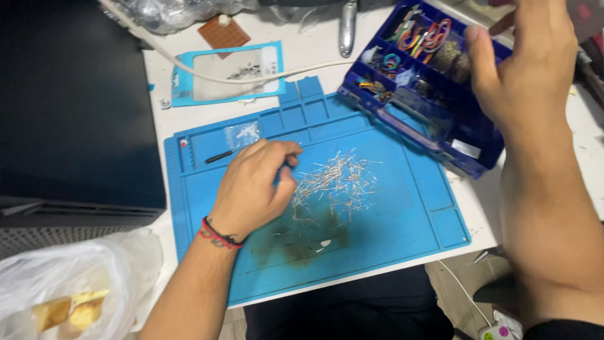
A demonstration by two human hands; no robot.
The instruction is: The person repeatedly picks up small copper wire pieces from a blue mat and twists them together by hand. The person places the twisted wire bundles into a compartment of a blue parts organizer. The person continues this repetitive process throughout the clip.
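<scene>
Hands over blue mat w/ pile of thin wire bits

Left hand [255,186] rests on blue mat [402,233], fingers curled together at left edge of wire bits [333,182], pinching some; what exactly, can't tell. Right hand [525,63] raised over far-right parts box [440,119], fingers loosely spread, holding nothing. Plastic bag [69,277] near left; white cable [251,72] on far counter [314,50].

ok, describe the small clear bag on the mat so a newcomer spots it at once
Start at the big blue work mat on the white table. Along its far edge runs a row of moulded compartments; the small clear bag lies there, just beyond the left hand and beside a thin black tool. Unlike the loose pile of wire-legged parts mid-mat, it is flat, see-through and glossy.
</scene>
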